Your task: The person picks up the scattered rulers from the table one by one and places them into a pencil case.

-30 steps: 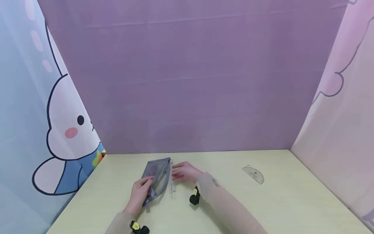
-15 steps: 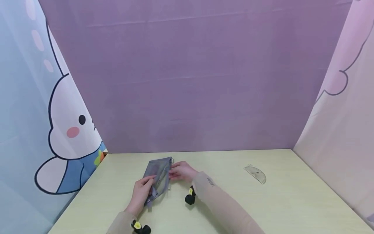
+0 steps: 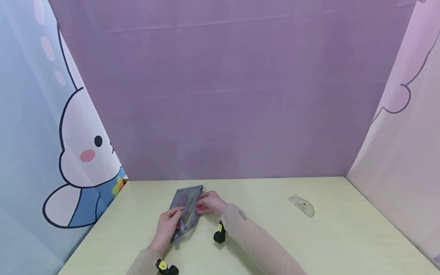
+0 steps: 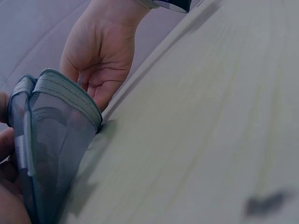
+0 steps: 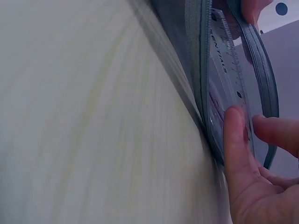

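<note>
A grey mesh zip pouch [image 3: 185, 196] stands tilted on the table, its zipped mouth spread apart toward the right. My left hand [image 3: 165, 228] grips its near side, thumb on the mesh. Inside the mouth, a clear plastic ruler [image 5: 225, 60] with black markings lies lengthwise, as the right wrist view shows. My right hand [image 3: 213, 203] reaches into that opening and pinches the ruler between thumb and fingers. From the left wrist view, the right fingertips vanish behind the pouch's zip edge [image 4: 70, 95].
A clear half-round protractor [image 3: 302, 206] lies on the light wooden table [image 3: 343, 236], well to the right of the pouch. A purple cloth backdrop [image 3: 233, 95] rises behind the table's far edge, with printed curtains [image 3: 86, 122] at the sides.
My right hand has moved left with the ruler, which went from beside the pouch to inside its mouth. The left hand keeps its grip on the pouch.
</note>
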The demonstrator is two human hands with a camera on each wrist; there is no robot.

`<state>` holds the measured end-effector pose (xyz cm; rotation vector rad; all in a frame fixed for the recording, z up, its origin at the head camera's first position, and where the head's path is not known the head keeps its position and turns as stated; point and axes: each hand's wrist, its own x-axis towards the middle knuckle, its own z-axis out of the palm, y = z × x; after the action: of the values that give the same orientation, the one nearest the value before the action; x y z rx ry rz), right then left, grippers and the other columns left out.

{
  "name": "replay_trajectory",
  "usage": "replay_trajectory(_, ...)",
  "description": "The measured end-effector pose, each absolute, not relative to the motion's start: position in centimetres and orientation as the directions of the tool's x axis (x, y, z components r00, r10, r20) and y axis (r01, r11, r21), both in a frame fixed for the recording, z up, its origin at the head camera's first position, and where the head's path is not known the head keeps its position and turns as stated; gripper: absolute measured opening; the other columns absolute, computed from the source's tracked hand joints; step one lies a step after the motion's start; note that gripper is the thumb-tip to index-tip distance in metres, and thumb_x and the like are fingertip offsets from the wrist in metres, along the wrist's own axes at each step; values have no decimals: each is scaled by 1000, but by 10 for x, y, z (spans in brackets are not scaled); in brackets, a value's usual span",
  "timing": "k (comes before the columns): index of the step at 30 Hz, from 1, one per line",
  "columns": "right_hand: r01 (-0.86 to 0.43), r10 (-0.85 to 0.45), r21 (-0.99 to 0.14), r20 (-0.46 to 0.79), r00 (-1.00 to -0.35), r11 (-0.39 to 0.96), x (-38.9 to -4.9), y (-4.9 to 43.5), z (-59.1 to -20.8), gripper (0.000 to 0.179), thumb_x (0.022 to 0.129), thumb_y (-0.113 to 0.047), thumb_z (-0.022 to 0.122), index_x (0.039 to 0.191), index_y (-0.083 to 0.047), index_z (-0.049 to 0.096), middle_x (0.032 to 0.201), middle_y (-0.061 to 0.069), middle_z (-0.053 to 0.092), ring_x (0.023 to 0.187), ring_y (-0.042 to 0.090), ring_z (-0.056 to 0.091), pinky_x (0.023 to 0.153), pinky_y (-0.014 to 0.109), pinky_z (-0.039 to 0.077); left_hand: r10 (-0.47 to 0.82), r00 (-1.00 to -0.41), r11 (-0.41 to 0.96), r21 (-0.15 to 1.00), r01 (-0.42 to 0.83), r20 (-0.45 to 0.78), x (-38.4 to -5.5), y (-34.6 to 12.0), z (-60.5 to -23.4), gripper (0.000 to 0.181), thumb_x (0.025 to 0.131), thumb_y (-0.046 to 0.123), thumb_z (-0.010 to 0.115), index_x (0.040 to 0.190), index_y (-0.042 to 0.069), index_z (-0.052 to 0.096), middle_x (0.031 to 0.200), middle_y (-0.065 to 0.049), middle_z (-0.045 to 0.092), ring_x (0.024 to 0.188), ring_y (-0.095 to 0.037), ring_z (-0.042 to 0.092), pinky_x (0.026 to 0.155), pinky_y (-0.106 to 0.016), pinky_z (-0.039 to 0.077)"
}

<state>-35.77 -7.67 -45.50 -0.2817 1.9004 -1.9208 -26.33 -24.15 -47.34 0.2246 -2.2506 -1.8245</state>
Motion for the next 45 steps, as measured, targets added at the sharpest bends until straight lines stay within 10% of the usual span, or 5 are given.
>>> replay_trajectory(45, 111, -415, -986, -154, -897, 126, -355, -95, -455, 41, 83, 9, 62, 121, 17, 51, 79, 24, 68, 63, 23, 67, 64, 36, 57, -266, -961, 199, 980, 25, 79, -264, -242, -473, 30, 90, 9, 54, 114, -4, 68, 79, -2, 56, 63, -12, 48, 56, -24, 42)
